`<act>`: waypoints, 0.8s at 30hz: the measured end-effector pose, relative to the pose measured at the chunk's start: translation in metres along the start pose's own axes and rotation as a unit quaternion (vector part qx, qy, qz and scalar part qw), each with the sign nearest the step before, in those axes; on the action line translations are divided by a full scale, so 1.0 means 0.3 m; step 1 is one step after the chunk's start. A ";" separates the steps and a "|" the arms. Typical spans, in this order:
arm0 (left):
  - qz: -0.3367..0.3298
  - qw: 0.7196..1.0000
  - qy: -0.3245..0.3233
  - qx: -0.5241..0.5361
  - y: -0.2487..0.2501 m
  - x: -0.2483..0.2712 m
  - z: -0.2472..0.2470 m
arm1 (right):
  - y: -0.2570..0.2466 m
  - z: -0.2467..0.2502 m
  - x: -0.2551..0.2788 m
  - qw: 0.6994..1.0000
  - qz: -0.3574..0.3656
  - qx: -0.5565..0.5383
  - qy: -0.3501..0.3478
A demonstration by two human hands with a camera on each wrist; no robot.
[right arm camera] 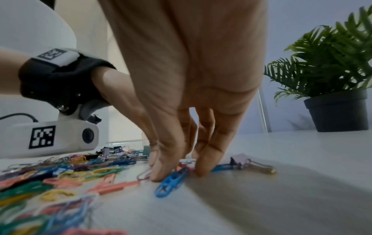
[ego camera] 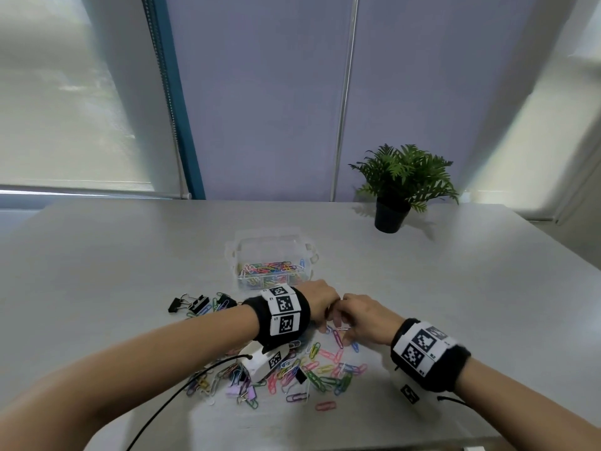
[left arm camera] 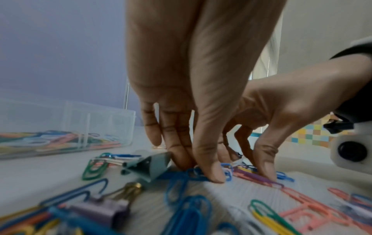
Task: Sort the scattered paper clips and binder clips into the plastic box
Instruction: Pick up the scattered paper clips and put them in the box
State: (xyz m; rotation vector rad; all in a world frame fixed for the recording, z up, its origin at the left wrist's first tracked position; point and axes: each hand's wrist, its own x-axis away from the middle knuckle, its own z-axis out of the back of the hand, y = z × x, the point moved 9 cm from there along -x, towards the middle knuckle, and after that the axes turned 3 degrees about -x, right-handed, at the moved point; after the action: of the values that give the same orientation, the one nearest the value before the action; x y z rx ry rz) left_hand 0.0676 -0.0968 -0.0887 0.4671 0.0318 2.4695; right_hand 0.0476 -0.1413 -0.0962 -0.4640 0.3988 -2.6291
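Observation:
A clear plastic box (ego camera: 270, 265) with coloured paper clips inside stands mid-table. In front of it lie scattered paper clips (ego camera: 322, 369) and binder clips. My left hand (ego camera: 320, 304) points down just before the box, and its thumb and fingers (left arm camera: 211, 173) pinch blue paper clips (left arm camera: 181, 178) on the table. My right hand (ego camera: 354, 317) is beside it, knuckles almost touching. The right hand's fingertips (right arm camera: 161, 173) press on the table on either side of a few clips, with a blue clip (right arm camera: 171, 182) between them.
Black binder clips (ego camera: 188, 302) lie left of the hands. A grey binder clip (left arm camera: 149, 165) sits by my left fingers, a lilac one (right arm camera: 247, 162) right of my right hand. A potted plant (ego camera: 396, 190) stands at the back right. A cable (ego camera: 182, 385) trails from my left wrist.

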 end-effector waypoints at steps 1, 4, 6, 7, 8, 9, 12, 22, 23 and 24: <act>0.005 1.000 0.009 -0.004 -0.007 -0.004 0.004 | -0.003 0.002 -0.002 1.000 -0.005 -0.002 0.004; 0.002 1.000 0.015 0.006 -0.014 -0.017 0.006 | -0.008 -0.003 -0.008 1.000 -0.027 -0.001 0.005; -0.003 1.000 0.012 0.018 -0.016 -0.022 0.007 | -0.011 -0.005 -0.012 0.999 -0.045 0.008 0.007; -0.007 1.000 0.011 0.019 -0.015 -0.023 0.007 | -0.014 -0.005 -0.013 0.998 -0.054 0.013 0.011; -0.011 1.000 0.010 0.017 -0.013 -0.023 0.006 | -0.018 -0.006 -0.014 0.998 -0.065 0.017 0.016; -0.015 1.000 0.011 0.011 -0.012 -0.023 0.005 | -0.021 -0.005 -0.015 0.997 -0.075 0.019 0.023; -0.023 0.999 0.026 -0.013 -0.010 -0.023 0.005 | -0.028 0.002 -0.013 0.994 -0.092 0.018 0.048; -0.027 0.999 0.021 0.000 0.007 -0.005 0.018 | -0.038 0.024 -0.001 0.996 -0.069 -0.015 0.055; -0.026 1.000 0.014 0.006 0.005 -0.006 0.016 | -0.034 0.027 -0.003 0.996 -0.064 -0.027 0.051; -0.030 0.999 0.007 0.010 0.002 -0.009 0.014 | -0.032 0.029 -0.002 0.996 -0.062 -0.041 0.045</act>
State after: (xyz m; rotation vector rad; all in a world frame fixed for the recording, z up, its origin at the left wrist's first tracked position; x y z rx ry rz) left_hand 0.0707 -0.0992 -0.0857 0.4518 0.0740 2.4162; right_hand 0.0479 -0.1345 -0.0853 -0.4084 0.5248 -2.7689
